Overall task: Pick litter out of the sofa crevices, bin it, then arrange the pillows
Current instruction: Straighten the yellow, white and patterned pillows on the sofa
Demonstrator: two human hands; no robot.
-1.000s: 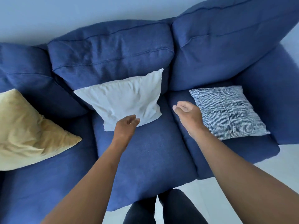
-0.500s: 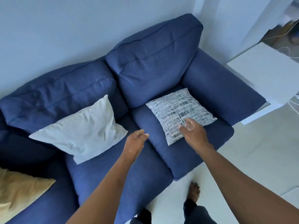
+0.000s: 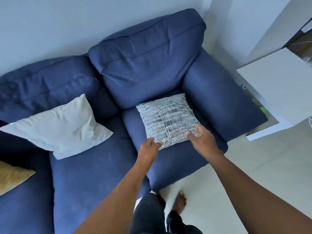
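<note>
A blue-and-white patterned pillow (image 3: 167, 119) lies flat on the right seat of the blue sofa (image 3: 87, 174). My left hand (image 3: 149, 146) pinches its near left corner. My right hand (image 3: 200, 136) rests on its near right corner, fingers curled over the edge. A white pillow (image 3: 62, 127) leans against the middle back cushion. A yellow pillow (image 3: 11, 178) shows at the left edge, partly cut off. No litter is visible in the crevices.
The sofa's right armrest (image 3: 219, 105) stands just right of the patterned pillow. A white side table (image 3: 276, 88) is beyond it against the wall. My bare foot (image 3: 179, 202) is on the pale floor in front of the sofa.
The view has swung from the white pillow to the right seat. Both hands have left the white pillow and moved onto the patterned pillow's near corners.
</note>
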